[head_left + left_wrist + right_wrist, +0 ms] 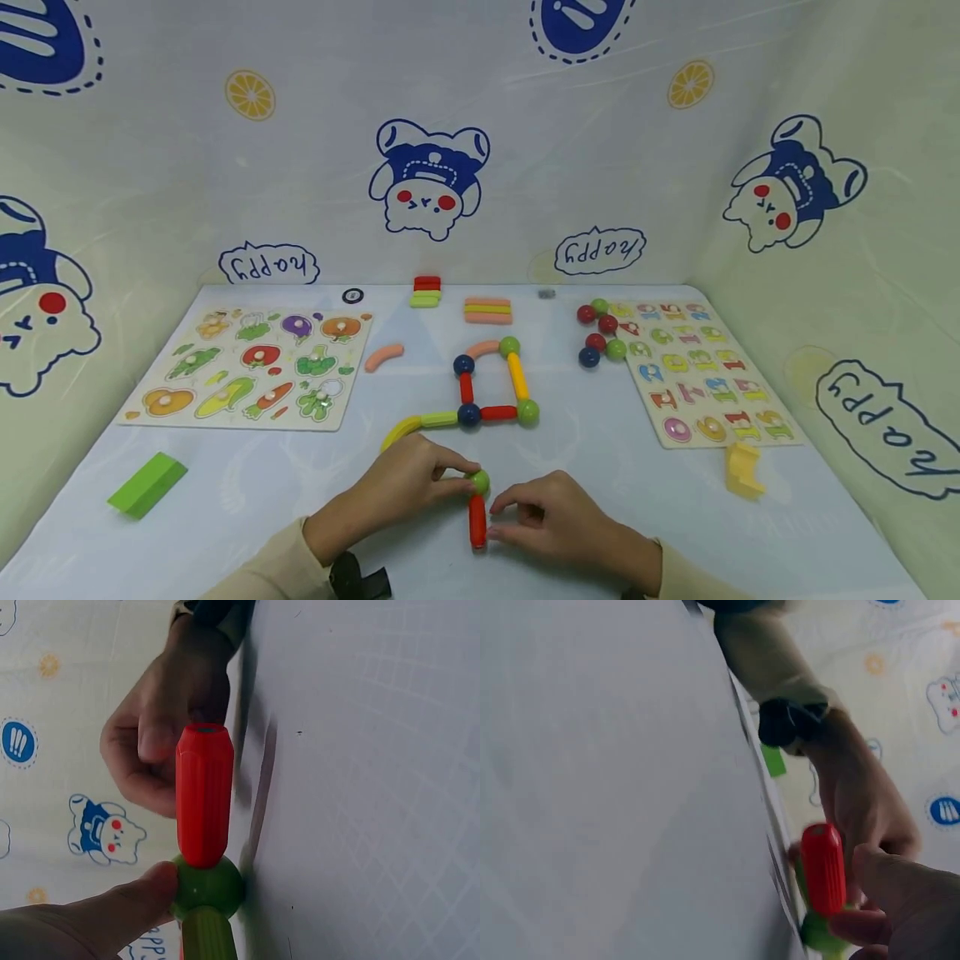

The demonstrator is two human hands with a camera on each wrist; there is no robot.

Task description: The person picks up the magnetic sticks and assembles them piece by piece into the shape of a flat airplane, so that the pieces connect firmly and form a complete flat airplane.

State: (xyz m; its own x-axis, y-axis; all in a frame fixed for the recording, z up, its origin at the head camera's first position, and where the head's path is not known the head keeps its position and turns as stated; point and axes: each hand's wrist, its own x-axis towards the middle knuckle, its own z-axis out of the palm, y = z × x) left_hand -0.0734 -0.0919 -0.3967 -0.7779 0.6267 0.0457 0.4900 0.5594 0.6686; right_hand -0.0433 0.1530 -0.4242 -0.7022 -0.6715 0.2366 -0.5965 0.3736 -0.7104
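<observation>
My left hand [408,479] pinches a green ball [480,482] between thumb and forefinger. A red rod [477,522] is joined to that ball and points toward the near side. In the left wrist view, a yellow-green rod [209,935] also joins the ball. My right hand [558,517] is just right of the red rod, fingers bent and fingertips close beside it, with nothing between them. Beyond the hands lies a loop of rods and balls, with dark blue balls [469,416], a yellow rod [518,377] and a yellow curved rod [401,431] trailing from its left.
Picture puzzle boards lie left [341,408] and right [667,429]. Several loose balls [596,342] sit beside the right board. Short rods [487,310] lie at the back, with a pink curved rod [385,357] nearer. A green block [147,486] and yellow block [742,471] flank the hands.
</observation>
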